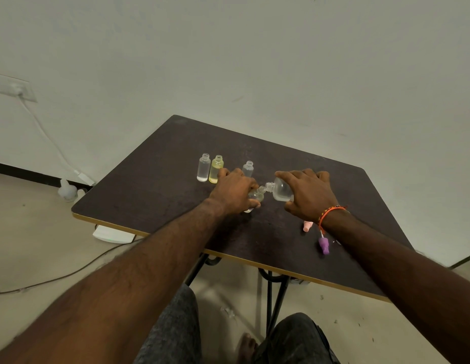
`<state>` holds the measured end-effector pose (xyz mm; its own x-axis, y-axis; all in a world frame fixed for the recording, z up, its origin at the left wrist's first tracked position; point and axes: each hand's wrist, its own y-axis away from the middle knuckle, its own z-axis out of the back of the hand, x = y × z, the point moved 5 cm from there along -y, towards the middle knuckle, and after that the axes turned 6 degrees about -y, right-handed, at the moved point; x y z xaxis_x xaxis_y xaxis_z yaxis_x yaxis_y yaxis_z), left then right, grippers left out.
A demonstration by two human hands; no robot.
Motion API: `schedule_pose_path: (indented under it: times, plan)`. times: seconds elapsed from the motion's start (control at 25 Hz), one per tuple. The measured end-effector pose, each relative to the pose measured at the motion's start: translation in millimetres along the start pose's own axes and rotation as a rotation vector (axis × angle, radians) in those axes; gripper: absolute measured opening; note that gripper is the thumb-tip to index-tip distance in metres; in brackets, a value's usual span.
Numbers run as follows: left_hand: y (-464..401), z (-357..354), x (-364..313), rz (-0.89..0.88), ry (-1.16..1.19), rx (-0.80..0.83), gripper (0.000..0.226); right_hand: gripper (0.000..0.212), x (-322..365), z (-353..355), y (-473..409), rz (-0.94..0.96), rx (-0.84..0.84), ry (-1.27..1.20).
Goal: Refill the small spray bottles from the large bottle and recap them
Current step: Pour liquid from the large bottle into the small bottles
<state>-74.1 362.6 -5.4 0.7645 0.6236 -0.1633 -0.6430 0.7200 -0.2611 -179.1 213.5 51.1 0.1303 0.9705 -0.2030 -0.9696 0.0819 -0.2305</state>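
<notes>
Hands [235, 191] tip rounded clear bottle [281, 191] onto vial [255, 196].

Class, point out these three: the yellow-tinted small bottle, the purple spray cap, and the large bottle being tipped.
yellow-tinted small bottle [216, 171]: head view, mid-body.
purple spray cap [324, 245]: head view, its body.
large bottle [280, 190]: head view, clear shoulder.

Counter [155, 179]: dark, matt, slightly mottled laminate with pale edge banding. 3 small bottles [203, 168]: translucent plastic, smooth. Large bottle [281, 191]: clear, glossy.

A white plastic jug [67, 191] and a cable [57, 278] lie on the floor [31, 245] left of the table.
</notes>
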Motion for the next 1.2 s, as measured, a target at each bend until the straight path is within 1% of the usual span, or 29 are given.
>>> schedule_pose_path:
  times: [0.8,1.2]
  plan:
    - [-1,-2,2,0.017,-0.001,-0.002,0.055,0.084,0,-4,-2,-0.007,0.003,-0.011]
    - [4,-2,10,0.035,0.029,-0.033,0.054,0.079,7,-12,-1,-0.072,0.018,-0.162]
